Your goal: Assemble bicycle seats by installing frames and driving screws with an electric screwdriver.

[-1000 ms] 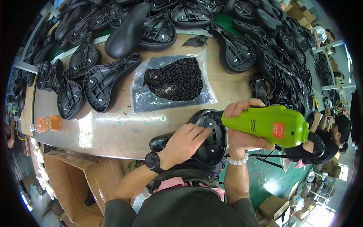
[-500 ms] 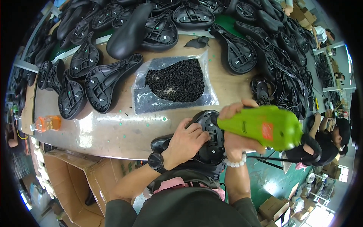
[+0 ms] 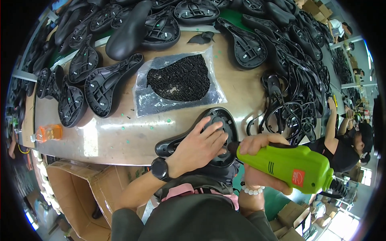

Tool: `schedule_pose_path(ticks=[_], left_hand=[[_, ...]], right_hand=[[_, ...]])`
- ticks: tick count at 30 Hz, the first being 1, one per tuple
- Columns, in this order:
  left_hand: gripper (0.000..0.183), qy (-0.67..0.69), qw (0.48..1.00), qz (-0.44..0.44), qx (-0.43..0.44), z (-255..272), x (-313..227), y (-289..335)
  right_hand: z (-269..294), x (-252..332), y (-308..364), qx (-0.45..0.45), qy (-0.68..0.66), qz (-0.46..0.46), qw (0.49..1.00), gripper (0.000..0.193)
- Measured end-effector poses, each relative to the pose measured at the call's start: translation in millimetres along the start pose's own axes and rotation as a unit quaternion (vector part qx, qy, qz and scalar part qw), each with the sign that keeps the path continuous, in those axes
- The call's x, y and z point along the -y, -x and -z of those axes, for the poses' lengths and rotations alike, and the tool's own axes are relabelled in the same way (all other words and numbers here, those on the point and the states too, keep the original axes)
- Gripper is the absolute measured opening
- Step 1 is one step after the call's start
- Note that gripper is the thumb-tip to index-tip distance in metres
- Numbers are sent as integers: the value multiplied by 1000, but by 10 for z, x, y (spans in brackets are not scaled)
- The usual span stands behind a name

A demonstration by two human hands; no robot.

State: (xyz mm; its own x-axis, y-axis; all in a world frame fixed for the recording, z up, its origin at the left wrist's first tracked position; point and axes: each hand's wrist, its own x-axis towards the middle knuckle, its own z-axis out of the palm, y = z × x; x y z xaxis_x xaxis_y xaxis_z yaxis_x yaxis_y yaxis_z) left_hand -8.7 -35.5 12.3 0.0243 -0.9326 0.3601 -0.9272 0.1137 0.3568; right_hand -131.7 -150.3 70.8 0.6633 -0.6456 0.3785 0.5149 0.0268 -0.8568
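Observation:
An upturned black bicycle saddle lies at the table's near edge, its ribbed underside showing and its narrow nose pointing left. My left hand holds it down, fingers reaching over the wide rear part. A lime-green corded power screwdriver is gripped in my right hand. Its dark front end is at the saddle's near right rim; whether the bit touches is hidden. Beyond the saddle, a clear plastic bag lies open with a heap of small black screws.
More black saddles line the far and left sides of the table. Thin black frames are piled at the right. An orange bottle lies at the left edge. A cardboard box stands below; a co-worker is at the right.
The screwdriver's tip has moved from the middle of the saddle to its near right rim, and its body has tilted down to the right. My left fingers have stretched farther over the saddle.

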Motion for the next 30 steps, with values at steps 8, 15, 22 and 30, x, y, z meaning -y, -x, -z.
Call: schedule_pose_path(ticks=[8,15,22,30], left_hand=[[54,67,993,37,91,-172,-236,323],[47,40,995,27,90,-233,-247,339],[46,46,995,30,89,-217,-255,348],[51,121,980,153,-33,22,-71,379]], right_hand=[[103,259,388,9,-46,10,999,101],[151,180,548,28,-20,0,999,56],[185,63,575,128,25,53,990,44],[95,422,446,-72,-88,43,993,88]])
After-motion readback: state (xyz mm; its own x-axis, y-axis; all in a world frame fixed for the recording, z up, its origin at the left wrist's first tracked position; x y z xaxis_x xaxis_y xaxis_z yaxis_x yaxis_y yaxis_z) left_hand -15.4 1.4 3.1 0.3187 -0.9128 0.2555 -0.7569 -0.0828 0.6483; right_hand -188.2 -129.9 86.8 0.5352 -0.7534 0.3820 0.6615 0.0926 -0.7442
